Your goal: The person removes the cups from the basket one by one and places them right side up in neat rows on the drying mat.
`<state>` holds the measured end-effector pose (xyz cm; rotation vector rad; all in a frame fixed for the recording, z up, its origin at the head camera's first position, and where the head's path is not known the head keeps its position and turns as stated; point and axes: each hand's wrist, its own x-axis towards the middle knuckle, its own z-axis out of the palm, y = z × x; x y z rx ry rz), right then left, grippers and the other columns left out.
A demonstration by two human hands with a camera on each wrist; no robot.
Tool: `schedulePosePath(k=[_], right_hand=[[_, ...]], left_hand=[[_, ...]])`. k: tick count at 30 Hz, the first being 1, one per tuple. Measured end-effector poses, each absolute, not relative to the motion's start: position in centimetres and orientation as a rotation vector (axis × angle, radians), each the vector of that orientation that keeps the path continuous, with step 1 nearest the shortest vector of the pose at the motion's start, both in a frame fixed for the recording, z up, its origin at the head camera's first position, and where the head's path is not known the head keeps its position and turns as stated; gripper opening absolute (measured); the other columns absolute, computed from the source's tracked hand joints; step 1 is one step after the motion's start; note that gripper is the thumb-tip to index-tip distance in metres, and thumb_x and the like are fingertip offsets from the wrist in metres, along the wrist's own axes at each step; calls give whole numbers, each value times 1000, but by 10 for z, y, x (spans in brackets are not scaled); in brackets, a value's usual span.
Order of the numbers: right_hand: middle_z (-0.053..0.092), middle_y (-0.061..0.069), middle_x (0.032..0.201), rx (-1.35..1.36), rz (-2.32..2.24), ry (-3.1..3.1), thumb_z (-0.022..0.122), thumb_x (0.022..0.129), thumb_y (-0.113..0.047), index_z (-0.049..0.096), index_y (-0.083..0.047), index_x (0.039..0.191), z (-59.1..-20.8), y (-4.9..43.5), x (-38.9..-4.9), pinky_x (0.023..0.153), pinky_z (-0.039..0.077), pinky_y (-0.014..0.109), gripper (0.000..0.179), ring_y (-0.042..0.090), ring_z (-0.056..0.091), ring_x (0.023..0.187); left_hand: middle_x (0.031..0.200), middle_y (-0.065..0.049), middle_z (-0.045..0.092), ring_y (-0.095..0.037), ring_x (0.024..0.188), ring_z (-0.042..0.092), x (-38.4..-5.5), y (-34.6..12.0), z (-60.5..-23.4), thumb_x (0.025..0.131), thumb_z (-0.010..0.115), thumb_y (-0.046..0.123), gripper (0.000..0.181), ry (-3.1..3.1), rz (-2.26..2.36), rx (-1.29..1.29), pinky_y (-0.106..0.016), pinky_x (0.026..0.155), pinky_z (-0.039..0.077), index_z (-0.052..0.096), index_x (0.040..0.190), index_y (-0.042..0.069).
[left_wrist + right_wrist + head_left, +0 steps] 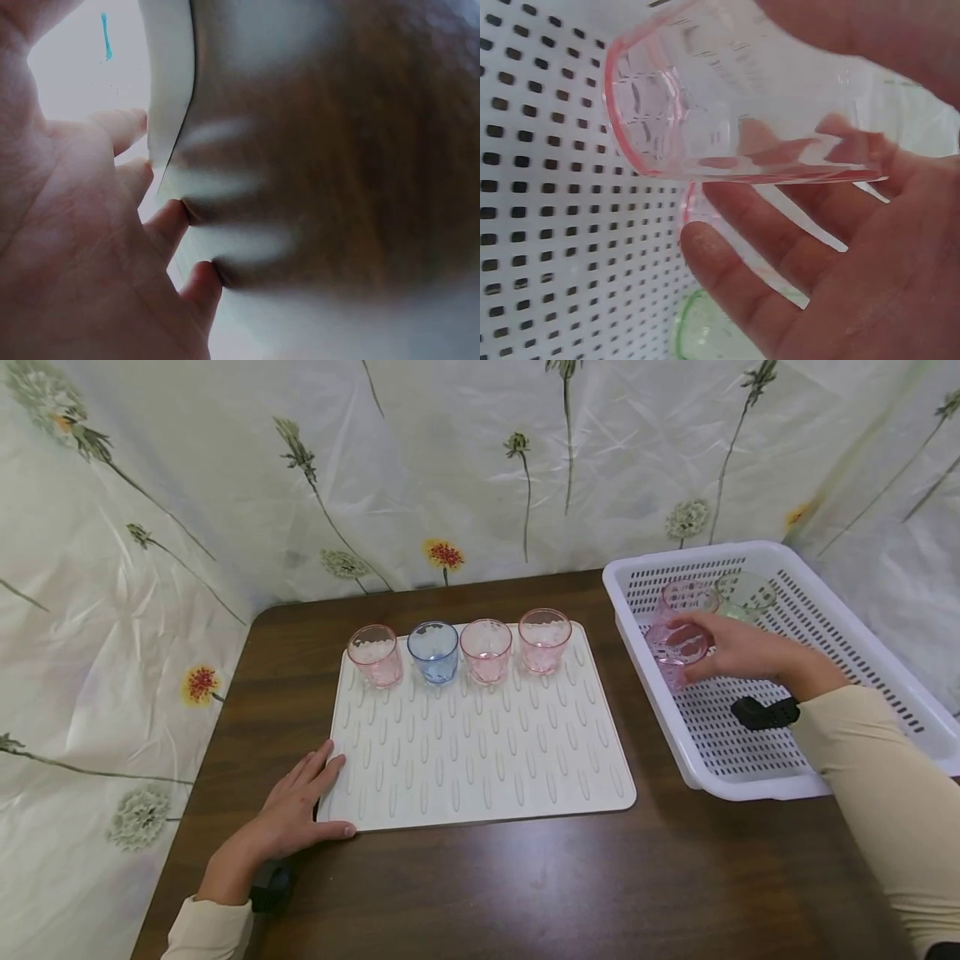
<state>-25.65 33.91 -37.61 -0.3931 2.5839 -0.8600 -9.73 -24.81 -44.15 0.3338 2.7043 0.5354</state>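
My right hand (731, 647) reaches into a white plastic basket (678, 739) and holds a clear pink-tinted glass (712, 97) between thumb and fingers. In the right wrist view the glass lies sideways across the palm, its pink rim towards the basket's perforated surface. Another pink glass (686, 592) and a green one (748, 589) sit beside it in the basket. My left hand (288, 810) rests at the left edge of a white ridged mat (480, 768), fingers spread and touching its border. Along the mat's far edge stand three pink glasses (543, 643) and a blue glass (434, 653), all upright.
The mat lies on a dark brown wooden table (517, 877), with the basket to its right. A pale curtain (450, 460) printed with flowers hangs behind the table and along its sides.
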Motion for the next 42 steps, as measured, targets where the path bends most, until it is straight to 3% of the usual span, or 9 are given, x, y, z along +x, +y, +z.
schedulePosePath(k=[16,23,28,33,36,39,42], right_hand=[[55,26,133,-359,-854,2672,77,86,-26,35,-5,146,-362,344,-251,95,49,59,76,40,53,121],[54,22,133,-332,-916,2725,76,86,-30,35,-10,147,-351,347,-247,83,51,36,76,36,52,118],[46,23,144,-307,-925,2740,74,88,-32,31,-9,150,-339,347,-242,80,48,25,79,38,48,124],[47,17,146,-297,-1054,2824,75,88,-28,29,-14,152,-307,337,-232,72,43,5,81,6,52,114],[54,3,138,-321,-1194,2855,76,88,-23,30,-21,153,-290,325,-222,75,40,4,80,-9,50,104],[58,-10,128,-398,-1343,2845,78,86,-14,34,-23,151,-280,310,-210,78,41,5,79,-8,55,105],[60,-15,123,-472,-1444,2820,78,83,-6,37,-21,148,-275,293,-201,80,44,5,79,-6,58,106]], left_hand=[[167,-22,8,-52,149,15,-97,-246,-444,78,76,56,105,2683,527,331,-73,112,22,27,156,5],[167,-21,7,-51,149,14,-96,-244,-444,79,75,56,105,2673,529,312,-73,113,20,26,157,6],[167,-21,7,-51,149,14,-96,-245,-443,79,75,56,105,2671,538,314,-73,113,20,26,157,6],[167,-22,9,-51,149,15,-97,-246,-443,79,76,54,104,2690,545,329,-73,113,21,26,156,5],[166,-22,9,-51,149,15,-97,-247,-442,78,77,53,104,2699,551,328,-73,113,21,27,156,4],[166,-22,9,-51,149,15,-97,-247,-441,78,77,53,104,2699,549,327,-73,113,21,27,156,5],[166,-22,9,-51,149,15,-97,-248,-441,78,76,54,105,2702,547,333,-73,113,21,27,156,5]])
